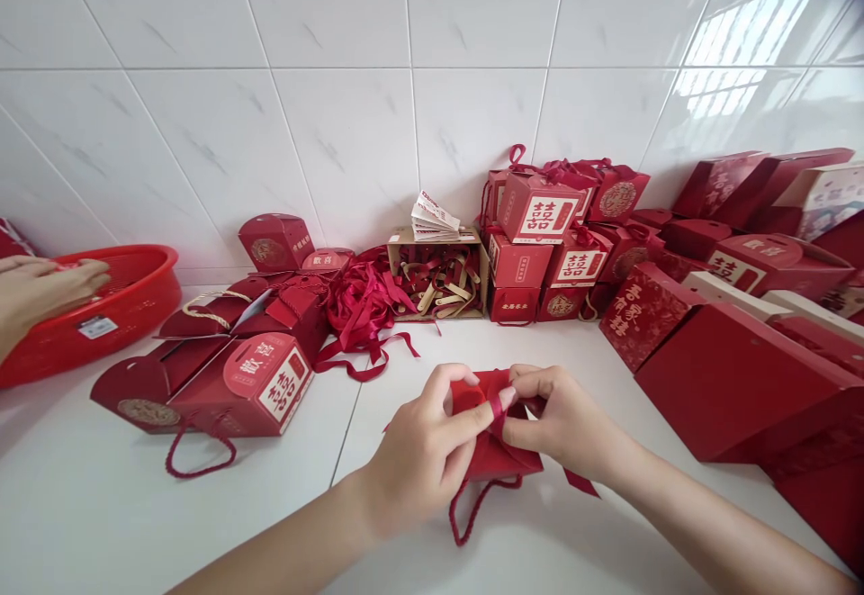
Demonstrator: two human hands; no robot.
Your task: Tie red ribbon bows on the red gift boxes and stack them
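Note:
A small red gift box (503,462) with a twisted rope handle (465,523) stands on the white table in front of me. Over its top runs a dark red ribbon (498,406). My left hand (428,442) has its fingers closed on the ribbon, the index finger pressing it at the box's middle. From the other side, my right hand (563,419) pinches the ribbon between thumb and fingers. One ribbon tail (580,484) sticks out below my right wrist. The fingers partly hide the box top and the ribbon's crossing.
Finished-looking boxes (540,217) are stacked at the back. A carton (484,284) of cords and a ribbon heap (364,302) stand mid-back. More boxes (249,388) sit left, larger ones (742,379) right. Another person's hand (54,284) is over a red basin (145,307).

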